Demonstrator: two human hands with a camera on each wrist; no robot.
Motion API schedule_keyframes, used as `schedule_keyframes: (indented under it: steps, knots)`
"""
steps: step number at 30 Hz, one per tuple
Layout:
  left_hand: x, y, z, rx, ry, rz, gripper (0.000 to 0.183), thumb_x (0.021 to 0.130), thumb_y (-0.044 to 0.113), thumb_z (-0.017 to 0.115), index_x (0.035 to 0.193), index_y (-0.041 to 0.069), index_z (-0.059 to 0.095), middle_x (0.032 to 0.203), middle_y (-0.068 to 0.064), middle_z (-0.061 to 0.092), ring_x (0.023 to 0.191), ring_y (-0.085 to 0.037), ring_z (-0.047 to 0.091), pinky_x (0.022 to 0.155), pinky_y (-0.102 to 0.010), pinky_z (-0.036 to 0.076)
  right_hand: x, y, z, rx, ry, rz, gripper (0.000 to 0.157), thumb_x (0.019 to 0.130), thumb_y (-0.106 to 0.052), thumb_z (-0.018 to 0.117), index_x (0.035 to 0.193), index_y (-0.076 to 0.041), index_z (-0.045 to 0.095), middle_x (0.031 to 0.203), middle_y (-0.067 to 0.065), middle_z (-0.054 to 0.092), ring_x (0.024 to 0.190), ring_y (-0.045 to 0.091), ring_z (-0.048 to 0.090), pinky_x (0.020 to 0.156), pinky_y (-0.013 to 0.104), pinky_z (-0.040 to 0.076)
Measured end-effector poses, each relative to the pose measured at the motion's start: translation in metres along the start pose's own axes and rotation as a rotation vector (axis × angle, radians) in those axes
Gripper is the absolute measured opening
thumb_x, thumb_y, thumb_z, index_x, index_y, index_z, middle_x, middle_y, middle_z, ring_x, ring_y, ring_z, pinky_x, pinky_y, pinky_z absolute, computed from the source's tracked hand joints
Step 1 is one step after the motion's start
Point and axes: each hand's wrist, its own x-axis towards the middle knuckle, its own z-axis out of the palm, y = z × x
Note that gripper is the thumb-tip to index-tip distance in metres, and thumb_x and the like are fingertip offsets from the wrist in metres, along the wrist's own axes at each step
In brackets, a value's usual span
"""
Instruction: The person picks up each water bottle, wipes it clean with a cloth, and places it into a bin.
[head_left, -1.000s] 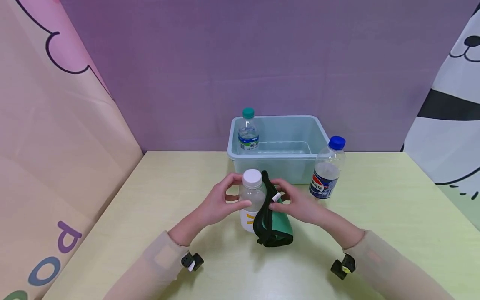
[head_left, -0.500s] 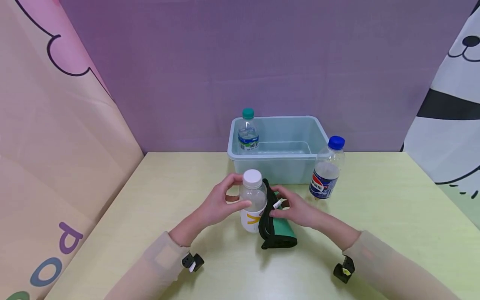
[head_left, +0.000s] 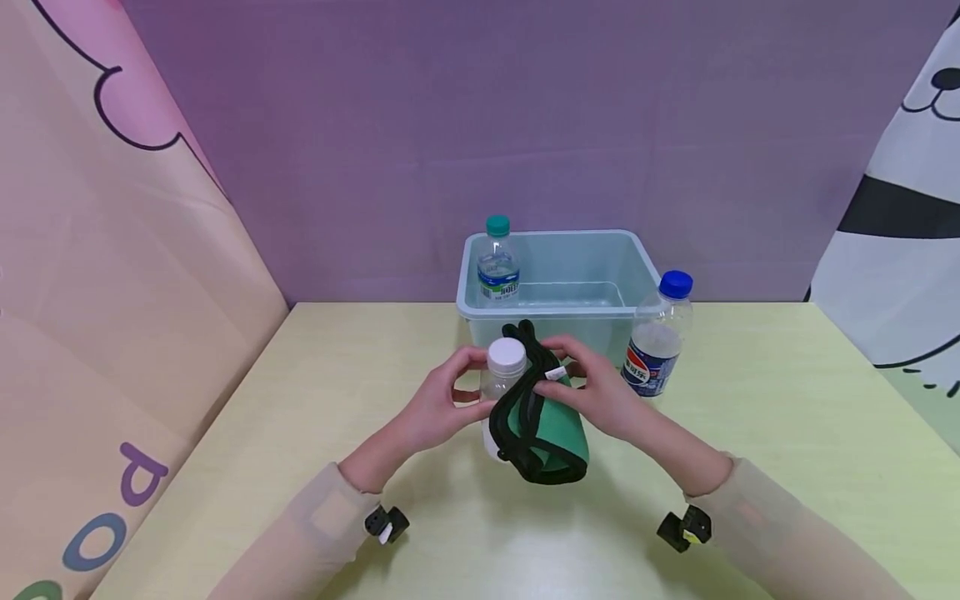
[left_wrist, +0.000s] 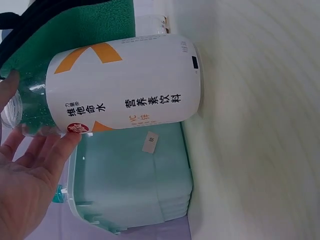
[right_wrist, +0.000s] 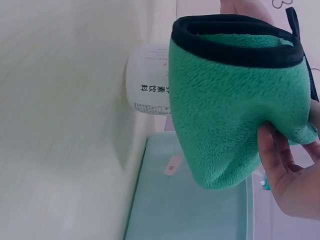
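Observation:
An upright clear plastic drink bottle point(head_left: 506, 357) with a white cap and white label stands on the table. My left hand point(head_left: 431, 412) grips it around the shoulder, thumb in front and fingers behind. Its label point(left_wrist: 120, 85), with orange marks and dark lettering, shows in the left wrist view. In my right hand point(head_left: 607, 396) is a folded green cleaning cloth point(head_left: 558, 421) with black edging and a small white tag. The cloth overlaps the bottle's front right side in the head view, hiding most of the label. From the right wrist, the fluffy cloth point(right_wrist: 225, 100) looks bunched between thumb and fingers.
Behind the hands sits a pale blue plastic bin point(head_left: 555, 312), holding a bottle with a green cap point(head_left: 498, 271) at its left. To the bin's front right stands a blue-capped Pepsi bottle point(head_left: 651, 358). A purple cloth backdrop point(head_left: 420, 150) hangs behind the table.
The cloth first slid down and right along the bottle, then rose and swung left across its front. My left hand and the bottle have hardly moved.

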Motion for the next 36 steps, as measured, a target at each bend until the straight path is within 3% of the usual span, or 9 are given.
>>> schedule_keyframes:
  steps: [7,16,20,25,31,36]
  knots:
    - [0.000,-0.001,0.001,-0.010,0.008,0.002,0.052,0.083,0.002,0.076,0.128,0.002,0.049,0.125,-0.015,0.056,0.116,-0.031,0.052,0.084,-0.038,0.055,-0.005,0.007,0.001,0.016,-0.027,-0.024,0.044,0.086,0.000,0.071,0.125,0.000,0.050,0.108,0.016,0.060,0.099,0.033,0.059,0.081,0.044,0.055]
    - [-0.001,-0.002,0.001,-0.022,0.004,-0.014,0.052,0.084,0.004,0.075,0.129,0.002,0.048,0.126,-0.015,0.056,0.116,-0.031,0.052,0.085,-0.040,0.055,-0.012,0.040,0.015,-0.066,-0.164,0.111,0.050,0.088,-0.007,0.072,0.129,0.001,0.045,0.112,0.016,0.060,0.100,0.032,0.058,0.087,0.045,0.051]
    - [-0.001,0.000,0.002,-0.027,0.005,-0.022,0.052,0.085,0.004,0.074,0.129,0.002,0.048,0.127,-0.015,0.056,0.117,-0.031,0.052,0.086,-0.040,0.054,-0.015,0.050,0.021,-0.100,-0.198,0.098,0.050,0.086,-0.006,0.073,0.127,0.001,0.046,0.106,0.015,0.061,0.090,0.028,0.061,0.081,0.041,0.052]
    - [-0.001,0.002,0.003,-0.027,-0.001,-0.023,0.053,0.084,0.003,0.075,0.129,0.002,0.048,0.127,-0.015,0.055,0.117,-0.031,0.052,0.085,-0.040,0.055,-0.017,0.048,0.022,-0.071,-0.132,0.078,0.049,0.084,-0.002,0.074,0.125,0.001,0.048,0.106,0.017,0.061,0.081,0.025,0.062,0.072,0.037,0.053]
    - [-0.002,0.002,0.001,-0.020,-0.001,-0.016,0.053,0.085,0.005,0.075,0.130,0.002,0.047,0.127,-0.015,0.055,0.117,-0.031,0.052,0.085,-0.040,0.055,-0.013,0.025,0.011,-0.032,-0.016,0.031,0.047,0.084,0.002,0.073,0.126,0.002,0.049,0.113,0.021,0.059,0.096,0.036,0.062,0.071,0.037,0.056]
    - [-0.002,0.002,0.001,-0.024,-0.001,-0.016,0.053,0.084,0.004,0.075,0.130,0.002,0.048,0.127,-0.015,0.055,0.117,-0.031,0.052,0.085,-0.040,0.055,-0.007,0.009,0.002,-0.012,0.027,-0.035,0.045,0.084,0.005,0.072,0.124,0.001,0.054,0.115,0.018,0.061,0.095,0.031,0.058,0.072,0.034,0.057]
